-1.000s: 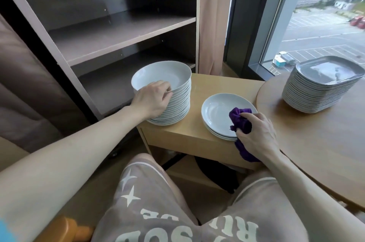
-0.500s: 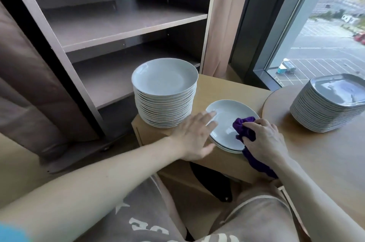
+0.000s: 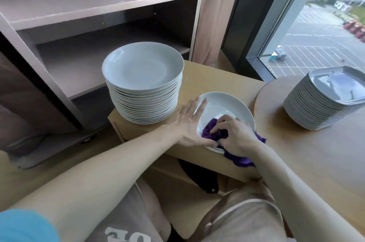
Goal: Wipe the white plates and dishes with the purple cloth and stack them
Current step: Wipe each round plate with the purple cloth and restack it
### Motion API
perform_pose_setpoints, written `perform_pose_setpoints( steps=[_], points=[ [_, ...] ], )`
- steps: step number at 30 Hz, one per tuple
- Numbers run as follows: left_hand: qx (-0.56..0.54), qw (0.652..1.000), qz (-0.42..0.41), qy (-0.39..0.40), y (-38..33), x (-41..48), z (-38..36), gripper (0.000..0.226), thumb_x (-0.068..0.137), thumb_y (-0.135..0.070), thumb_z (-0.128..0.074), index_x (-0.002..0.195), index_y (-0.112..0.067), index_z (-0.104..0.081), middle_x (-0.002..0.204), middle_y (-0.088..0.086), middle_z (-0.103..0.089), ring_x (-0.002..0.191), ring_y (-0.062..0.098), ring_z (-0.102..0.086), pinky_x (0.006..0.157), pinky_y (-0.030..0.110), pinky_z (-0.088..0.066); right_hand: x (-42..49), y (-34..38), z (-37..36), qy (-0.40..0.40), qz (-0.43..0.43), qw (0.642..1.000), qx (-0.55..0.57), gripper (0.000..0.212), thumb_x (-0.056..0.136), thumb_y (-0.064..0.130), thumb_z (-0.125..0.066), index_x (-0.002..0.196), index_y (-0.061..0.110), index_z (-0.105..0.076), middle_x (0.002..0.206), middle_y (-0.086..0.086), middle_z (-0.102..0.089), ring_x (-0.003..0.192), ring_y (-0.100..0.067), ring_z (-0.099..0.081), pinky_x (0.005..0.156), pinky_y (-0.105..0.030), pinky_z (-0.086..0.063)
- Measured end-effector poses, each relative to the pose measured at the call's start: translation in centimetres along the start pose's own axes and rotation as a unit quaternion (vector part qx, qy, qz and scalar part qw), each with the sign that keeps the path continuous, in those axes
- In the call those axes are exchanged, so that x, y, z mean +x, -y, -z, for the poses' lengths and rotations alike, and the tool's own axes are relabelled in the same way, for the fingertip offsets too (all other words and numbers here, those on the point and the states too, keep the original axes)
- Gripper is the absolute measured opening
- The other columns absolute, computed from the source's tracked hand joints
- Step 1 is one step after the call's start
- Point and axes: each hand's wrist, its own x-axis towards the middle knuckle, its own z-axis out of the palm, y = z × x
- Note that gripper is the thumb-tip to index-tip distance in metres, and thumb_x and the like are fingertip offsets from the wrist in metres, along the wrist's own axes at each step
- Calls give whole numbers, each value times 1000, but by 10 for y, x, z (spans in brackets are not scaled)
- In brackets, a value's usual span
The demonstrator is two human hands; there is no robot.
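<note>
A tall stack of round white plates (image 3: 143,81) stands on a small wooden side table (image 3: 207,81). To its right lies a short stack of white plates (image 3: 231,103). My left hand (image 3: 187,123) lies flat with straight fingers against the left rim of that short stack's top plate. My right hand (image 3: 235,135) grips the bunched purple cloth (image 3: 213,133) and presses it onto the near part of the top plate. One end of the cloth hangs over the table's front edge under my wrist.
A stack of squarish white dishes (image 3: 324,103) sits on a round wooden table (image 3: 316,152) at the right. An open brown shelf unit (image 3: 79,14) stands behind the side table. A window (image 3: 325,24) is at the far right. My knees are below the table edge.
My left hand left the tall stack and moved right to the short stack's rim. My right hand shifted the cloth from the plate's right edge onto its near inner surface.
</note>
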Motion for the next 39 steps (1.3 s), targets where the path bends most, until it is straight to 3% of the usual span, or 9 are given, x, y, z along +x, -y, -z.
perform_pose_setpoints(
  steps=[3,6,12,17,21,27,32,35,39],
  points=[
    [-31,999,-6,-13,4,1,-5,141,63,-97,-56,149,-38,41,164,-3,37,155,18,23,127,43,7,16,1,-1,15,9,996,89,27,81,24,-77,99,44,-75,118,23,-48,122,-15,-45,102,-41,-41],
    [-64,998,-5,-23,5,1,-7,143,61,-94,-60,149,-40,39,164,-6,37,155,15,24,128,46,5,31,4,-4,-4,23,995,101,28,81,27,-80,104,42,-76,120,22,-50,124,-16,-46,106,-43,-39],
    [-121,992,4,-48,5,3,-13,152,53,-95,-64,150,-39,38,165,-17,30,154,8,23,127,51,2,60,13,-25,-186,12,980,73,33,89,34,-69,121,42,-69,124,19,-57,114,-16,-43,91,-37,-30],
    [-141,989,15,-50,5,7,-13,156,44,-96,-66,148,-45,39,166,-22,23,155,6,15,127,53,-2,76,-1,-13,-237,-72,969,7,29,95,29,-60,122,33,-68,134,10,-50,124,-25,-40,101,-43,-30],
    [-124,991,32,-30,5,9,-11,162,42,-99,-64,153,-33,34,167,-19,22,156,7,13,126,53,-5,64,-12,-1,-204,-110,968,-101,29,93,25,-56,121,26,-63,133,2,-47,124,-31,-39,97,-48,-32],
    [-104,994,30,-17,5,6,-8,155,48,-96,-63,152,-36,35,167,-17,25,156,10,16,127,52,0,25,-31,21,-107,-109,967,-203,25,84,25,-62,109,28,-63,124,3,-51,116,-29,-42,92,-48,-35],
    [-22,999,36,-14,5,6,-7,149,49,-105,-48,149,-37,39,165,-13,33,153,14,29,123,48,18,-2,-32,21,9,-92,993,-69,18,79,31,-53,93,40,-60,112,19,-47,109,-17,-35,86,-42,-23],
    [30,999,30,-12,6,8,-5,144,49,-110,-35,147,-36,42,164,-7,36,150,15,35,121,49,24,-9,-24,18,26,-82,996,-7,24,74,32,-45,90,42,-60,111,20,-47,112,-16,-36,92,-43,-23],
    [40,999,24,-4,6,9,-3,143,50,-110,-32,148,-36,41,163,-3,38,150,16,36,122,49,22,-7,-8,11,29,-44,999,10,21,82,25,-52,87,43,-62,111,19,-50,111,-17,-41,96,-43,-26]
  ],
)
